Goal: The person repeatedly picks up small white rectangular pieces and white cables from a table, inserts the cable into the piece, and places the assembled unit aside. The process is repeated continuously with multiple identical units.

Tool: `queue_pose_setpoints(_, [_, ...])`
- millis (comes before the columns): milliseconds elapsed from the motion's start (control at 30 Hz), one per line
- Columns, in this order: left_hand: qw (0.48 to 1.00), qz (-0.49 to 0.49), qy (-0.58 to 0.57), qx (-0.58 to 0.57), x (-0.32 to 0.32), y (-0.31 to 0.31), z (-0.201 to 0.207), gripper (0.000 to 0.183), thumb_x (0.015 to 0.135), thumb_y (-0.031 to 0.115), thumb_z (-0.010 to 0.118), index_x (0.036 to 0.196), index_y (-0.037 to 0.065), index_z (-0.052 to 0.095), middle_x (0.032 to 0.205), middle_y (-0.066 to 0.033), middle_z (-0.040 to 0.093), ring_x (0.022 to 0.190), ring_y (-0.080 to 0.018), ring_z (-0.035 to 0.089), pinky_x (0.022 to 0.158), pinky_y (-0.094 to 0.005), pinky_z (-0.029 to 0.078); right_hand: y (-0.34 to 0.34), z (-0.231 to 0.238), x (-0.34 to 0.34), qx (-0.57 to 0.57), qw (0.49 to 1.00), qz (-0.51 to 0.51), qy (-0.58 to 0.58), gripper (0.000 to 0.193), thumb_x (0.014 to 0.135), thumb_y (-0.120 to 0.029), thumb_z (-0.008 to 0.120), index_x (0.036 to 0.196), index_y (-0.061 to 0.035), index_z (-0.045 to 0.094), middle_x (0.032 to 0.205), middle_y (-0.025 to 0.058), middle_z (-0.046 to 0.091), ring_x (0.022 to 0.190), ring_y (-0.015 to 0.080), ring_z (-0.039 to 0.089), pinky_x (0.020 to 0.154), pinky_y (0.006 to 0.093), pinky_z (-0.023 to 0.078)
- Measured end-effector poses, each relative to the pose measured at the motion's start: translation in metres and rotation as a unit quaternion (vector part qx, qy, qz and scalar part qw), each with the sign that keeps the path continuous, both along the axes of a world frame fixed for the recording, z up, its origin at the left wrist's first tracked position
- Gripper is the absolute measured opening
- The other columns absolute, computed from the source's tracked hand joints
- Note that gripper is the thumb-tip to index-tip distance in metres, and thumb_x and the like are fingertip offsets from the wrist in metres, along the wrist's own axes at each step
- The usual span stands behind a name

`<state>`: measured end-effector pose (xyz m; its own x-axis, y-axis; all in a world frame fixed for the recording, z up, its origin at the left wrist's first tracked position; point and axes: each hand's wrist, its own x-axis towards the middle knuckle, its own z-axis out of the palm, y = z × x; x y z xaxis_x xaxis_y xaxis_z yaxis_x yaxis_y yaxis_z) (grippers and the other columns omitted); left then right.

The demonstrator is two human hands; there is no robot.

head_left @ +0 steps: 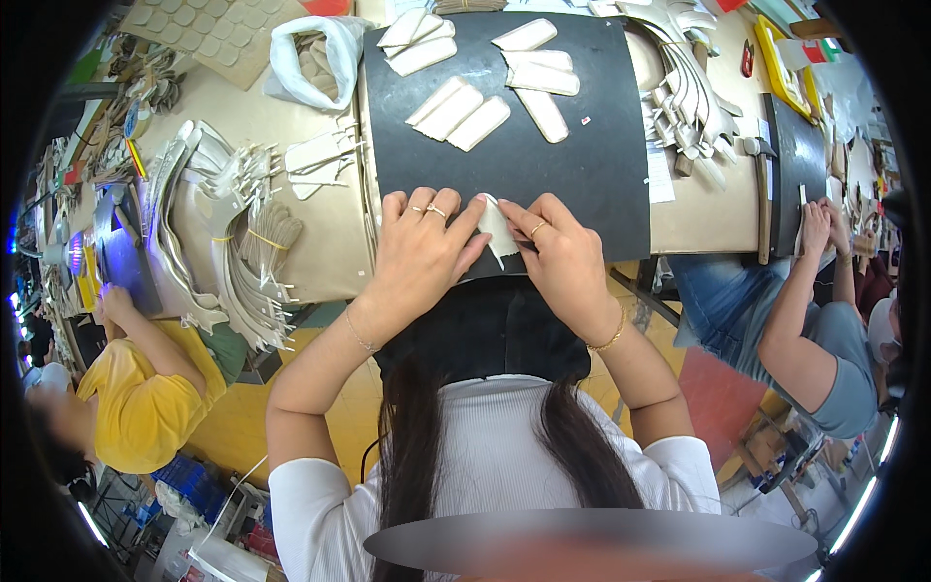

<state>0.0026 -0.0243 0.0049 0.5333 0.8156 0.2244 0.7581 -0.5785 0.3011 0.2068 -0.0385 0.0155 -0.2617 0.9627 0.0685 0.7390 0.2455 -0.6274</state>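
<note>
A small cream leather piece [497, 228] lies at the near edge of a black work mat [592, 175]. My left hand [422, 250] presses on the mat beside it, its fingertips touching the piece's left edge. My right hand [558, 254] pinches the piece's right side between thumb and forefinger. Both hands wear rings. Further back on the mat lie several more cream pieces [458, 112] in loose groups.
Stacks of cream cut parts [228, 223] sit left of the mat, and more [684, 97] on the right. A white bag [315, 58] stands at the back. A hammer [763, 194] lies at right. One person sits at left [136, 388], another at right [805, 320].
</note>
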Motion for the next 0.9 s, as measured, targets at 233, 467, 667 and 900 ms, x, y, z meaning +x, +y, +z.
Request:
queue_pose_setpoints(233, [1.0,0.007,0.017,-0.005,0.001,0.001,0.004,0.042,0.083,0.029,0.081,0.122,0.014,0.07,0.101,-0.0027,0.059,0.099,-0.0219,0.056,0.087,-0.0407,0.038,-0.01,-0.002,-0.003,0.019,0.998,0.023,-0.06,0.05,0.076,0.004,0.073,0.124,-0.0098,0.073,0.09,0.006,0.058,0.069,0.0244,0.067,0.063,0.0374,0.056])
queue_pose_setpoints(467, [1.0,-0.007,0.008,-0.014,-0.002,0.006,0.0,0.042,0.084,0.029,0.079,0.124,0.017,0.07,0.104,-0.0039,0.059,0.1,-0.0233,0.055,0.087,-0.042,0.038,-0.01,-0.002,-0.004,0.013,0.995,0.034,-0.092,0.05,0.078,0.002,0.07,0.127,-0.0097,0.071,0.094,0.0061,0.058,0.068,0.0255,0.066,0.062,0.0385,0.056])
queue_pose_setpoints(667, [0.999,0.03,0.013,0.005,-0.015,0.013,-0.004,0.042,0.084,0.037,0.079,0.123,0.023,0.073,0.106,-0.0043,0.059,0.102,-0.0237,0.055,0.088,-0.0437,0.038,0.006,-0.009,-0.012,0.072,0.991,0.072,-0.082,0.039,0.085,-0.003,0.066,0.124,-0.0059,0.071,0.091,0.006,0.054,0.064,0.0211,0.066,0.055,0.0339,0.054])
queue_pose_setpoints(900, [0.999,0.049,0.003,0.001,-0.012,0.008,-0.007,0.046,0.08,0.037,0.083,0.123,0.025,0.073,0.108,-0.0039,0.058,0.105,-0.0239,0.054,0.088,-0.0413,0.037,-0.013,0.001,0.009,0.064,0.992,0.075,-0.074,0.037,0.084,-0.001,0.067,0.12,-0.0062,0.074,0.087,0.0053,0.054,0.06,0.02,0.063,0.055,0.0331,0.052])
